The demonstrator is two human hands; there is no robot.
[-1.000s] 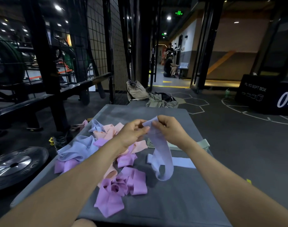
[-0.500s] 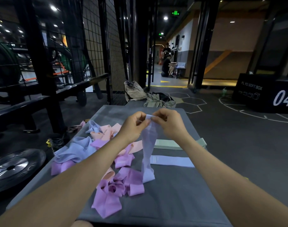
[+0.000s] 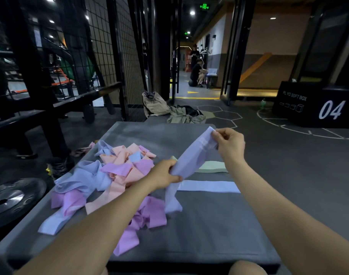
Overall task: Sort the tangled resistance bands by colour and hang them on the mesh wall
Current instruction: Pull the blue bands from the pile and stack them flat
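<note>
A pale lavender-blue band point(image 3: 195, 155) is stretched slantwise between my hands above a grey mat point(image 3: 209, 225). My right hand point(image 3: 230, 144) pinches its upper end; my left hand point(image 3: 165, 173) grips it lower down, and its tail hangs to the mat. To the left lies a tangled pile of bands point(image 3: 110, 175) in blue, pink and purple. A flat blue band point(image 3: 209, 186) and a pale green band point(image 3: 211, 167) lie side by side behind my hands. The mesh wall point(image 3: 110, 56) rises at the back left.
A steel weight plate point(image 3: 8, 199) lies on the floor at the left, beside a black bench frame point(image 3: 40, 120). Bags and clothes point(image 3: 169, 112) sit beyond the mat. A black box marked 04 point(image 3: 318, 108) stands at the right. People are far down the corridor.
My hands have drawn apart: the right moved up and to the right with the band's end, the left slid down along it, so the band now stretches slantwise instead of hanging.
</note>
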